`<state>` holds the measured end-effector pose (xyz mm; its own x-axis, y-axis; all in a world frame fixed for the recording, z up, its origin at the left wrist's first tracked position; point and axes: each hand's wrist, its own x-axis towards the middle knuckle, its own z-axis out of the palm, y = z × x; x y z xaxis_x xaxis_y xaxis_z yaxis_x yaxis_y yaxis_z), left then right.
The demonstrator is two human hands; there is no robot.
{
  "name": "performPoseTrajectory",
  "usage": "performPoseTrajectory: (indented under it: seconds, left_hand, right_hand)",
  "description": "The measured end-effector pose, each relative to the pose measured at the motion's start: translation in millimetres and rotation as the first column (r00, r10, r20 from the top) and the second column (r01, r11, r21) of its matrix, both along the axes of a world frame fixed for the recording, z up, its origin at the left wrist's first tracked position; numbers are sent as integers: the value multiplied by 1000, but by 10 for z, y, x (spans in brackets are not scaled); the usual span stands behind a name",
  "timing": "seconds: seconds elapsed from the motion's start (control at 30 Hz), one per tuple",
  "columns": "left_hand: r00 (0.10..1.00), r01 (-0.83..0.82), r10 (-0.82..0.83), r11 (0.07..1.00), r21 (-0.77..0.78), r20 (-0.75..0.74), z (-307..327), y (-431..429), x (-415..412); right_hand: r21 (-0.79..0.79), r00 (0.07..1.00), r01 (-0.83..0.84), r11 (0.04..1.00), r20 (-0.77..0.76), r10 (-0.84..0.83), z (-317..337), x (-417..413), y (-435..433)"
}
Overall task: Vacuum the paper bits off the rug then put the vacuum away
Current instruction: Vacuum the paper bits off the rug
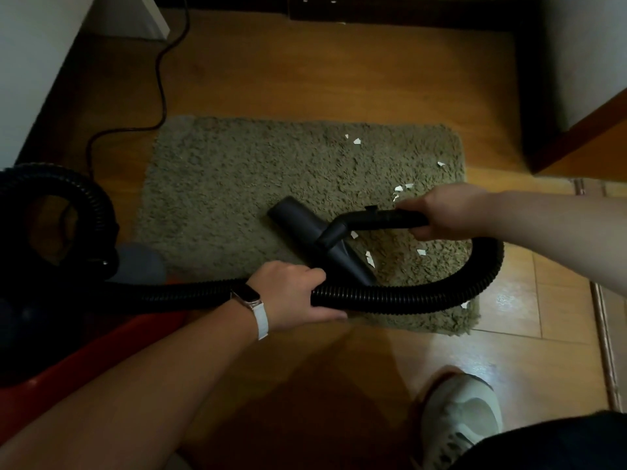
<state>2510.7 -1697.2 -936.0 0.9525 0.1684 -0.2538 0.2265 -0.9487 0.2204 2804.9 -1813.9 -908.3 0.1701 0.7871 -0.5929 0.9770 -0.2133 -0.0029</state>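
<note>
Olive shag rug (237,184): right hand (444,212) gripped black wand (383,220), left hand (288,293) ribbed hose (407,296); nozzle (295,218) needed flat passes over white paper bits (357,141).

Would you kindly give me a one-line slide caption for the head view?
Right hand grips the wand, nozzle on the rug among paper bits; left hand grips the hose.

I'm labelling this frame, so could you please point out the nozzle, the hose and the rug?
nozzle (290,217): head view, on its far left end.
hose (407,298): head view, on the ribbed stretch along the rug's near edge.
rug (220,184): head view, on bare pile in its left half.
</note>
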Motion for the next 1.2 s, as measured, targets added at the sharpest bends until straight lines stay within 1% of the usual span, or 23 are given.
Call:
performPoseTrajectory:
  seconds: [0.13, 0.27, 0.33, 0.47, 0.6, 0.7, 0.77, 0.83, 0.9, 0.97, 1.07, 1.13, 1.2]
  left_hand:
    - [999, 12, -12, 1000, 3, -47, 35, 26, 0]
    - [996, 30, -31, 999, -18, -79, 36, -82, 80]
    - [994, 42, -46, 998, -41, -101, 21, -144, 127]
    - [991, 44, -51, 997, -55, -127, -25, -152, 173]
    - [993, 15, -22, 998, -60, -117, -30, -118, 277]
    - [993, -7, -3, 997, -76, -120, -40, -124, 323]
    - [994, -1, -6, 998, -67, -108, -60, -100, 318]
    - [994, 8, -15, 998, -65, -105, -78, -68, 287]
    - [996, 28, -33, 997, -68, -85, -103, -54, 240]
    - [996, 58, -63, 996, -66, -69, -127, -52, 204]
    - [991, 76, -84, 994, -76, -106, -178, -46, 174]
    - [990, 76, -84, 994, -75, -111, -199, -42, 172]
    - [993, 68, -77, 994, -88, -95, -195, -34, 194]
  right_hand:
    - [10, 997, 55, 998, -48, -54, -70, 22, -85]
    - [-26, 983, 178, 984, -44, -179, -30, 155, -184]
    - [-35, 970, 233, 972, -69, -235, -52, 205, -255]
    - [-27, 950, 291, 956, -114, -292, -110, 278, -371]
    - [-20, 915, 391, 920, -95, -391, -66, 419, -402]
    - [-8, 908, 413, 911, -71, -413, -57, 472, -394]
    - [3, 914, 401, 916, -74, -399, -65, 446, -376]
    - [14, 933, 353, 936, -87, -350, -67, 379, -330]
    - [22, 963, 258, 966, -88, -255, -57, 284, -258]
    - [-2, 987, 147, 989, -68, -147, -61, 172, -182]
    - [-41, 1000, -4, 999, -1, 4, -109, 40, -129]
    - [-45, 1000, -20, 999, 11, 20, -121, 35, -136]
    - [-63, 1000, 23, 998, 11, -23, -84, 95, -154]
